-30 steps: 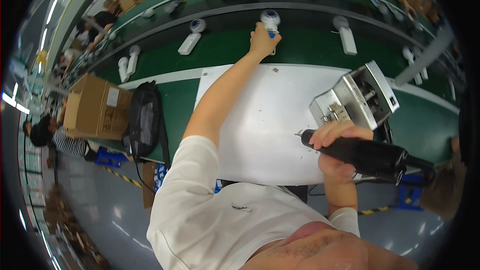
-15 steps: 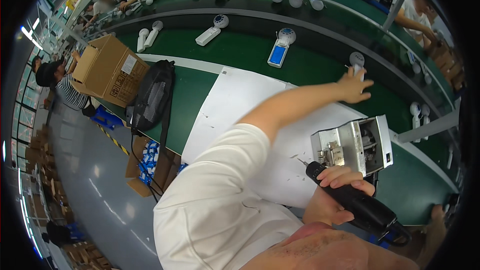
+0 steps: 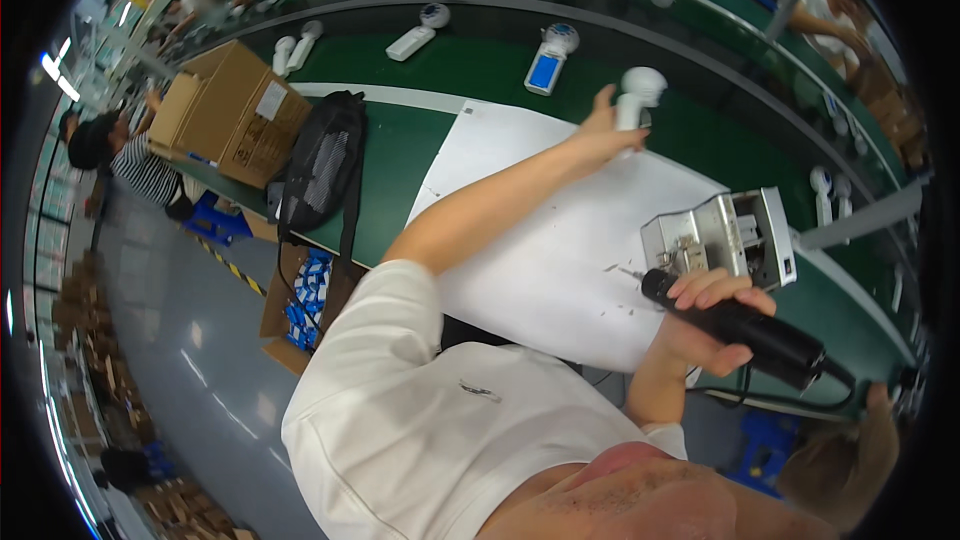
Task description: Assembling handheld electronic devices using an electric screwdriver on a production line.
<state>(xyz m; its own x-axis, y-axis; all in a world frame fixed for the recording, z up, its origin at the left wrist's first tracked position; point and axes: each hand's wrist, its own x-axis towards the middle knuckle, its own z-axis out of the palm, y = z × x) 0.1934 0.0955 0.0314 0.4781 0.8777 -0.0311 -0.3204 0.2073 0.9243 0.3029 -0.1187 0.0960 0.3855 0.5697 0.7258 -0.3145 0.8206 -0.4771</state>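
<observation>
My left hand (image 3: 600, 136) reaches out over the far edge of a white sheet (image 3: 545, 250). Its fingers are closed round the handle of a white handheld device with a round head (image 3: 643, 85), raised beside the green belt (image 3: 460, 75). Close to my body on the right, my right hand (image 3: 712, 318) grips a black electric screwdriver (image 3: 785, 348), its bit pointing left over the sheet. Just beyond the screwdriver stands a metal screw feeder box (image 3: 705, 230) with small parts inside. Another such device, with a blue panel (image 3: 545, 72), lies on the belt.
Left of the sheet lie a black mesh bag (image 3: 320, 170) and an open cardboard box (image 3: 225, 115). Several more white devices rest along the belt. A lower carton (image 3: 275, 325) holds blue-and-white packets. A metal post (image 3: 865, 215) stands at right; other people work nearby.
My left hand has lifted the white device off the belt and drawn it leftward, turning its head. The view has shifted; my right hand still holds the screwdriver.
</observation>
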